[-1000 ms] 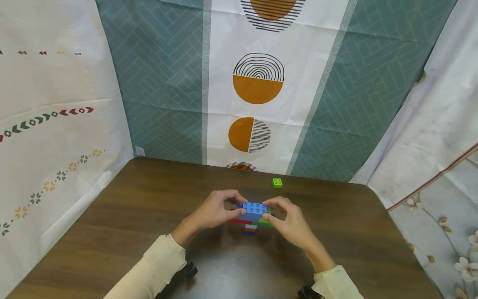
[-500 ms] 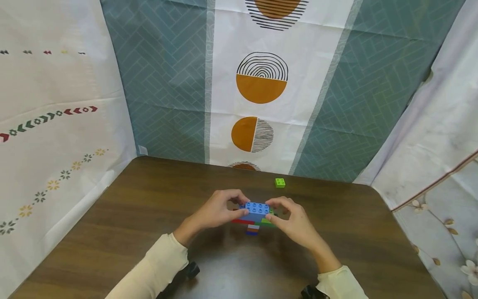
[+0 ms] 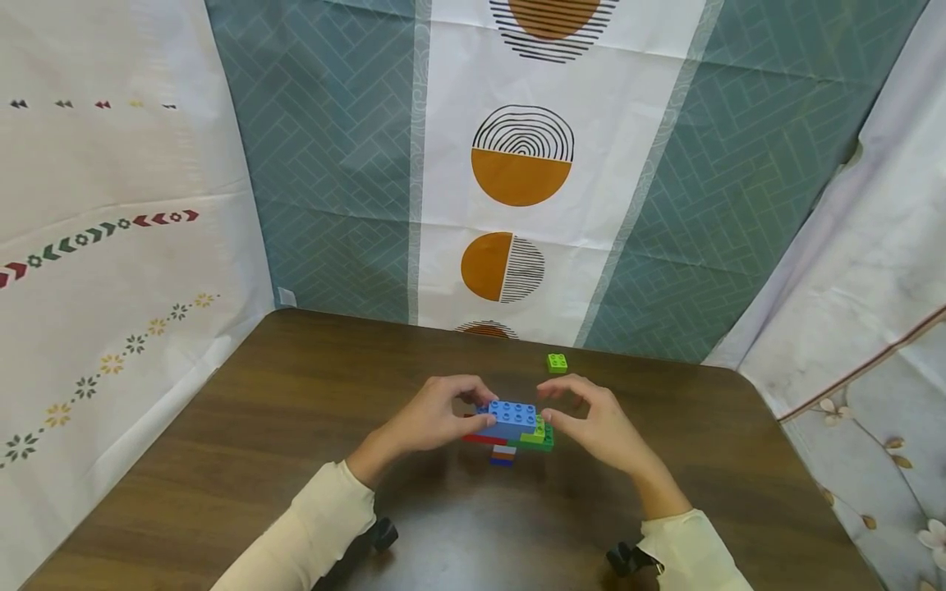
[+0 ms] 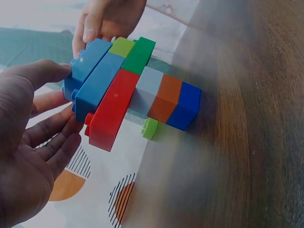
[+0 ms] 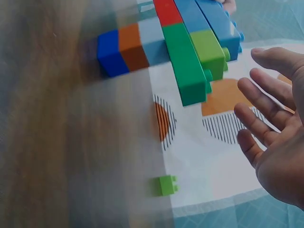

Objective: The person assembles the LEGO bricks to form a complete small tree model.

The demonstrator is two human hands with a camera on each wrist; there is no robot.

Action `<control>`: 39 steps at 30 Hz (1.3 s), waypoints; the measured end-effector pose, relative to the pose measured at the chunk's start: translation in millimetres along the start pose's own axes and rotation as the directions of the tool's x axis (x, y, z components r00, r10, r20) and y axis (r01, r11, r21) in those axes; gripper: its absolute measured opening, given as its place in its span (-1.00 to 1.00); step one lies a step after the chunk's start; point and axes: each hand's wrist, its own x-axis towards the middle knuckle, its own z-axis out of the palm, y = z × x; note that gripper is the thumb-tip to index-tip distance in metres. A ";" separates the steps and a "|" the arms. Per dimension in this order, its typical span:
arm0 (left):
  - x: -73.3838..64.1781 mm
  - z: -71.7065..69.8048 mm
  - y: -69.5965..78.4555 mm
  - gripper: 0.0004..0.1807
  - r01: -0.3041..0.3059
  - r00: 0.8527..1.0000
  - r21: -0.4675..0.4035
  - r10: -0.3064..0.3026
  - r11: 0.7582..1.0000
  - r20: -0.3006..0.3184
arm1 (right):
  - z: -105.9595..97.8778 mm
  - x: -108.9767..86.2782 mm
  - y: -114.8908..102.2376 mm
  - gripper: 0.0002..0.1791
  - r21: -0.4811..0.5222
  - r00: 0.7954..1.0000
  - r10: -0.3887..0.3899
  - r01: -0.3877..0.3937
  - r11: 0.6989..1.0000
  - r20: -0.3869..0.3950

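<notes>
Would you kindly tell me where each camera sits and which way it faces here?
Head: above, looking down at the table; both hands and sleeves show around the brick stack.
Left wrist: low beside the stack; left hand shows.
Right wrist: low opposite; right hand open, clear of the bricks.
Shared: the stack and the loose green brick.

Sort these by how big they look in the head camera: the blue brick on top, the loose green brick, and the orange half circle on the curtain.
1. orange half circle
2. blue brick
3. loose green brick

The curtain hangs farther away, so its true size is unsure.
</notes>
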 end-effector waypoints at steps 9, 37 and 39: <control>0.2 -0.7 -0.6 -0.74 -0.004 1.000 0.004 0.004 1.000 0.001 | -17.3 25.6 14.4 -0.65 -0.018 1.000 0.027 -0.027 0.999 -0.006; -0.6 0.2 0.1 -0.74 0.007 1.000 -0.035 -0.006 0.999 0.017 | -34.2 80.8 92.9 -0.60 0.018 0.955 0.297 -0.297 0.955 -0.016; -1.1 -0.8 -0.1 -0.74 0.013 1.000 -0.034 -0.013 0.999 0.013 | -33.6 84.1 95.6 -0.60 0.020 0.954 0.300 -0.300 0.954 -0.010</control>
